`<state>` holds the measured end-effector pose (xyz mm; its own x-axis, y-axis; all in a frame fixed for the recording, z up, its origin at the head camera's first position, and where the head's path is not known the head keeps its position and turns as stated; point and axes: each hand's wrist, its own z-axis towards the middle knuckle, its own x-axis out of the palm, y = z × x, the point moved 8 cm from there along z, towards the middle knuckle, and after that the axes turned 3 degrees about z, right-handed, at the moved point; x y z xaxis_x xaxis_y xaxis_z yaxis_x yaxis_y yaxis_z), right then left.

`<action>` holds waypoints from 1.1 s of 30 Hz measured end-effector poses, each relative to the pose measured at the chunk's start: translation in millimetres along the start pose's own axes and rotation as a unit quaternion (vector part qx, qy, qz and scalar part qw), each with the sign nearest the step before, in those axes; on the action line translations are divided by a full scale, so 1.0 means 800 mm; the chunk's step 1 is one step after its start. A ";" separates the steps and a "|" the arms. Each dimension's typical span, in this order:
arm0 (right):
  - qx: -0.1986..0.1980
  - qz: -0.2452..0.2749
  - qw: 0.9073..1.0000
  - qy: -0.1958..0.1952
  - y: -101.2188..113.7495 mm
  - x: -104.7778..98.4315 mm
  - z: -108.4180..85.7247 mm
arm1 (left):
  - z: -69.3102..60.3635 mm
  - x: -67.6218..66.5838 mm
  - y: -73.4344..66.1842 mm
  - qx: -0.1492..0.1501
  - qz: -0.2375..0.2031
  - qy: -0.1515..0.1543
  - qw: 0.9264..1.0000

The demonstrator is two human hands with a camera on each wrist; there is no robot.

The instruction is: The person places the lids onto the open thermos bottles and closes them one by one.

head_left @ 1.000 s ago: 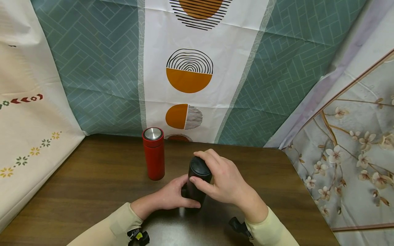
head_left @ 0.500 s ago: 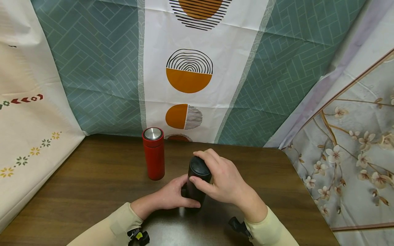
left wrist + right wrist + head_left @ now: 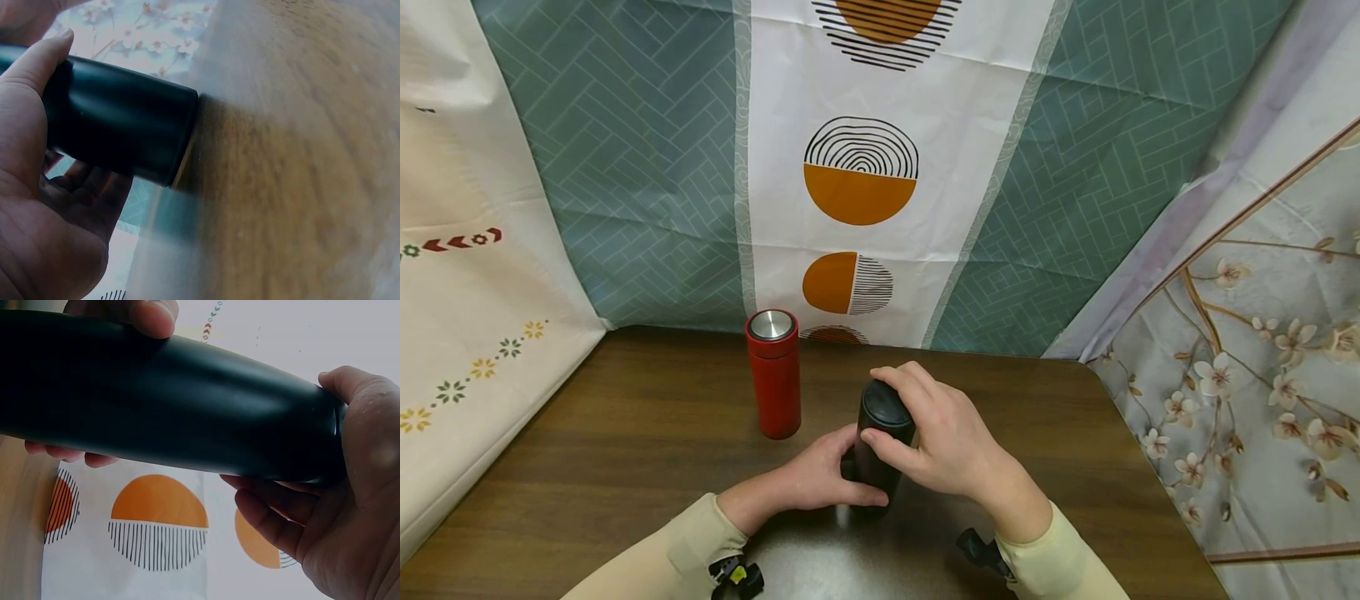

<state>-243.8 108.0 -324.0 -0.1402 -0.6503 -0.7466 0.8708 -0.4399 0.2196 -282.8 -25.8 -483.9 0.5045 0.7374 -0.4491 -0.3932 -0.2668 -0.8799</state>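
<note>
A black cylindrical flask [image 3: 878,458] stands on the brown wooden table, its dark round top facing up. My left hand [image 3: 820,477] grips its lower body, thumb on the near side and fingers curled behind. Around the top, my right hand [image 3: 943,433] holds the flask with thumb in front and fingers over the far edge. The left wrist view shows the flask's base [image 3: 156,125] at the table surface. In the right wrist view both hands are on the flask [image 3: 187,400], the right palm close to its top end.
A red flask [image 3: 777,383] with a silver-topped lid stands upright behind and left of the black one. The wooden table [image 3: 625,450] runs back to a patterned curtain [image 3: 857,200]. Cream cloth [image 3: 475,333] hangs at left, flowered cloth [image 3: 1247,400] at right.
The head view has shifted very slightly. Both hands keep the same hold on the black flask, with no visible turning or lifting.
</note>
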 end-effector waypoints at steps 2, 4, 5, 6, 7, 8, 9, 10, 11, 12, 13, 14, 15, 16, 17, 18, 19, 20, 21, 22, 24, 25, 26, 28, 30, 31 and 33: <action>0.000 0.001 1.000 0.001 0.000 0.000 0.000 | 0.000 0.000 0.000 -0.001 0.001 0.000 1.000; 0.000 0.002 1.000 0.001 0.000 0.000 0.000 | 0.000 0.000 0.000 -0.002 0.000 0.001 1.000; 0.001 0.002 1.000 0.000 0.000 0.000 -0.001 | 0.000 0.001 0.000 -0.002 0.000 0.001 1.000; 0.001 0.002 1.000 -0.001 -0.001 0.001 -0.001 | 0.000 0.001 0.001 -0.004 -0.001 0.002 1.000; 0.001 0.003 1.000 -0.002 -0.001 0.001 -0.001 | 0.000 0.001 0.001 -0.003 -0.001 0.002 1.000; 0.001 0.004 1.000 -0.003 -0.001 0.001 -0.001 | 0.000 0.001 0.000 -0.002 0.000 0.002 1.000; 0.001 0.004 1.000 -0.004 -0.001 0.001 -0.001 | 0.000 0.001 -0.001 -0.002 0.000 0.002 1.000; 0.001 0.005 1.000 -0.005 -0.001 0.001 -0.001 | 0.000 0.000 -0.001 -0.002 0.001 0.002 1.000; 0.001 0.005 1.000 -0.005 -0.001 0.001 -0.001 | -0.001 0.000 -0.002 -0.001 0.002 0.001 1.000; 0.001 0.006 1.000 -0.006 -0.001 0.002 -0.001 | -0.001 0.000 -0.002 -0.001 0.004 0.000 1.000; 0.001 0.006 1.000 -0.006 -0.001 0.002 -0.001 | -0.001 -0.001 -0.002 -0.001 0.004 -0.001 1.000; 0.000 0.006 1.000 -0.006 -0.001 0.002 0.000 | -0.001 -0.001 -0.002 -0.001 0.004 -0.002 1.000; 0.000 0.006 1.000 -0.005 -0.001 0.002 0.000 | -0.001 -0.001 -0.002 -0.002 0.004 -0.003 1.000; 0.001 0.006 1.000 -0.004 -0.001 0.002 0.000 | -0.001 -0.002 -0.002 -0.002 0.004 -0.004 1.000; 0.001 0.006 1.000 -0.003 -0.001 0.002 0.000 | -0.001 -0.002 -0.002 -0.001 0.004 -0.004 1.000; 0.001 0.007 1.000 -0.003 -0.001 0.002 0.000 | -0.001 -0.002 -0.002 -0.002 0.003 -0.004 1.000; 0.001 0.007 1.000 -0.001 -0.001 0.001 0.000 | -0.001 -0.002 -0.001 -0.001 0.001 -0.004 1.000; 0.001 0.007 1.000 0.000 -0.002 0.001 0.000 | -0.001 -0.002 -0.001 -0.001 0.001 -0.004 1.000; 0.002 0.006 1.000 0.000 -0.002 0.001 0.000 | -0.001 -0.002 -0.001 -0.001 0.000 -0.004 1.000; 0.002 0.005 1.000 0.001 -0.002 0.001 0.000 | -0.001 -0.002 -0.001 -0.001 -0.001 -0.004 1.000; 0.006 -0.001 1.000 0.003 -0.003 0.001 -0.001 | -0.001 -0.002 -0.001 -0.001 -0.004 -0.004 1.000; 0.007 -0.004 1.000 0.002 -0.003 0.001 -0.001 | -0.001 -0.001 0.000 -0.002 -0.005 -0.003 1.000; 0.008 -0.008 1.000 0.001 -0.003 0.000 -0.001 | -0.001 -0.001 0.000 -0.002 -0.007 -0.003 1.000; 0.009 -0.015 1.000 -0.002 -0.002 -0.001 -0.001 | -0.001 -0.001 0.000 -0.001 -0.009 -0.001 1.000; 0.010 -0.021 1.000 -0.005 -0.001 -0.002 0.000 | -0.001 0.000 0.000 0.000 -0.012 0.001 1.000; 0.008 -0.022 1.000 -0.008 0.000 -0.003 0.000 | -0.001 0.000 0.000 0.000 -0.013 0.002 1.000; 0.008 -0.025 1.000 -0.011 0.000 -0.005 0.000 | -0.001 0.000 -0.001 -0.001 -0.014 0.004 1.000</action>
<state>-243.0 110.1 -321.1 -0.1934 -0.6410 -0.7427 0.8553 -0.4811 0.1925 -281.9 -26.1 -483.7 0.5213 0.7396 -0.4258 -0.3780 -0.2472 -0.8922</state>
